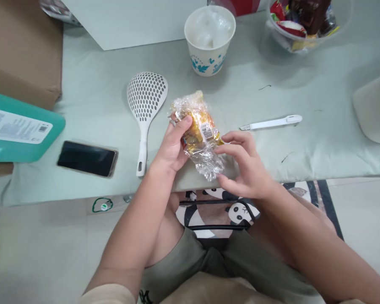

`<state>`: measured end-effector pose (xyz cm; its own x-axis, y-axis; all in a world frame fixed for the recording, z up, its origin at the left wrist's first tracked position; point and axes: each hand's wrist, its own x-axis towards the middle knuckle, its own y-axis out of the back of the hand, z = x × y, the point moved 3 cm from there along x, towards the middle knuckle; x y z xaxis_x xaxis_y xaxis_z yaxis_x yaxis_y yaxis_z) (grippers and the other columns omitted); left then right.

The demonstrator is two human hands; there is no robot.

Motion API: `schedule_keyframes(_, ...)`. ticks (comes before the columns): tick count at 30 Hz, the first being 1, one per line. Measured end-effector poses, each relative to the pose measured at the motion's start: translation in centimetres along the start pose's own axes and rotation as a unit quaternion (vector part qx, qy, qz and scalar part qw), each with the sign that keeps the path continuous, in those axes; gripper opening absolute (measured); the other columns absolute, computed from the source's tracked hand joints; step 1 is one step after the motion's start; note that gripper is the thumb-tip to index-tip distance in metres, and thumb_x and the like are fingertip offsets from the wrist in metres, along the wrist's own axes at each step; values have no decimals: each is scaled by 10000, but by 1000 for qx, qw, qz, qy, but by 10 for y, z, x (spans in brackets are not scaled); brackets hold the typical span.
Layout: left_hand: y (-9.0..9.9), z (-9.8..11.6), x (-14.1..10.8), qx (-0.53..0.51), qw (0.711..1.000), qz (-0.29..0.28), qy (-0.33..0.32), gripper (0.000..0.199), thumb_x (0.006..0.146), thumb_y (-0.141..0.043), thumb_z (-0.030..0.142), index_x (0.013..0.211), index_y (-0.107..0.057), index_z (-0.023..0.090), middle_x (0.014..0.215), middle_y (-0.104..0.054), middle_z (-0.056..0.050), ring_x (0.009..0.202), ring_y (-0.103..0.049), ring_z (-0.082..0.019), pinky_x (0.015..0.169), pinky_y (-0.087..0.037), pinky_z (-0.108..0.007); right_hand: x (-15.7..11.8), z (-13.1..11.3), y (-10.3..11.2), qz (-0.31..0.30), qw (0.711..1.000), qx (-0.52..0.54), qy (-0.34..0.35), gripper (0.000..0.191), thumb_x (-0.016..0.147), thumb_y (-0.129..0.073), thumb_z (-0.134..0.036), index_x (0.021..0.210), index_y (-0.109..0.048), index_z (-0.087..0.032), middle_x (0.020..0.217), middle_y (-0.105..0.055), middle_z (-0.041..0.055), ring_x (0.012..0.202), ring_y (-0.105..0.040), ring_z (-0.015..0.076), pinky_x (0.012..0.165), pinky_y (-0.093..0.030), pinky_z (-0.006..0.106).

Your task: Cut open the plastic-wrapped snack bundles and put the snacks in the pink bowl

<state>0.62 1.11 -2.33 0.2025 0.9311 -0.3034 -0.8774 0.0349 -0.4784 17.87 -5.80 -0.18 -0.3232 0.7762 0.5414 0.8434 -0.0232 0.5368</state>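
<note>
My left hand (175,145) is closed around the left side of a yellow-orange snack packet (200,126) wrapped in crinkled clear plastic, a barcode label facing up. It is held above the table's front part. My right hand (242,162) is at the packet's lower right, fingers apart, fingertips close to the loose plastic end (209,164); whether they touch it I cannot tell. To the right lies a white utility knife (272,122) with its blade end towards the packet. A white slotted skimmer (143,118) lies to the left.
On the cloth-covered table (323,156) are a black phone (87,158), a teal bottle (22,126), a paper cup (209,52) with clear plastic inside, a clear bowl (291,44) of wrapped snacks and a white container (373,107). A cardboard box (25,50) stands at the left.
</note>
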Motion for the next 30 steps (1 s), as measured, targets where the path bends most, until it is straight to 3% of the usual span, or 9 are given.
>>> schedule_keyframes(5,3,0,-5,43,997,-52,21,611,708,-894,466,1171,-570,232,1093,-748,-46,1054,-749,-271,913,-609,-400,6,0,-7,106,992,-63,-3,191,863,-690,-135,967,-649,-289,1076,-525,38,988,-579,190,804,-512,363)
schedule_keyframes(9,5,-1,-8,84,993,-76,34,676,667,-936,449,1192,-570,230,1205,-720,-71,1157,-712,-281,999,-586,-410,9,3,-11,125,991,-20,-37,132,860,-679,-140,912,-644,-256,1110,-542,51,1001,-597,194,804,-515,363)
schedule_keyframes(12,6,-2,-7,132,988,-79,-25,871,668,-937,493,1385,-480,304,1302,-662,-68,1226,-682,-289,1015,-586,-421,10,6,-15,111,991,26,-77,111,864,-680,-174,923,-621,-247,1072,-570,44,996,-606,192,852,-520,369)
schedule_keyframes(14,6,-4,-8,169,978,-86,-82,1039,709,-903,556,1537,-296,401,1324,-634,-60,1232,-680,-287,1004,-592,-445,9,11,-16,112,980,78,-144,167,865,-704,-240,975,-580,-252,1008,-575,23,942,-598,178,825,-518,348)
schedule_keyframes(16,3,-8,-9,206,965,-107,-124,1042,796,-804,644,1591,-157,459,1327,-623,-63,1223,-683,-283,1000,-592,-476,8,17,-17,128,956,139,-223,276,852,-732,-301,1033,-527,-259,982,-562,4,883,-581,155,746,-507,302)
schedule_keyframes(21,-1,-16,-11,299,910,-186,-218,917,774,-734,768,1527,-348,414,1444,-521,-81,1319,-600,-315,1072,-547,-496,6,20,-17,160,924,184,-294,345,799,-743,-313,1031,-493,-260,966,-547,-12,832,-557,125,671,-485,247)
schedule_keyframes(26,4,-18,-2,305,906,-150,-251,658,855,-777,581,1389,-436,404,1265,-550,-38,1074,-653,-209,945,-579,-386,10,22,-1,111,962,117,-220,194,894,-608,-340,1054,-555,-243,982,-641,24,895,-623,165,779,-534,319)
schedule_keyframes(28,6,-17,4,286,913,-133,-259,614,874,-763,572,1367,-438,406,1189,-555,-28,989,-653,-181,884,-582,-352,11,30,16,119,974,8,-191,173,894,-534,-260,1055,-591,-235,1020,-672,58,973,-643,207,885,-535,390)
schedule_keyframes(30,8,-17,10,262,925,-115,-250,590,885,-749,576,1354,-432,409,1133,-551,-22,914,-643,-156,818,-581,-322,10,41,34,115,963,-131,-203,277,843,-504,-159,1078,-633,-229,1136,-687,105,1114,-635,260,998,-498,460)
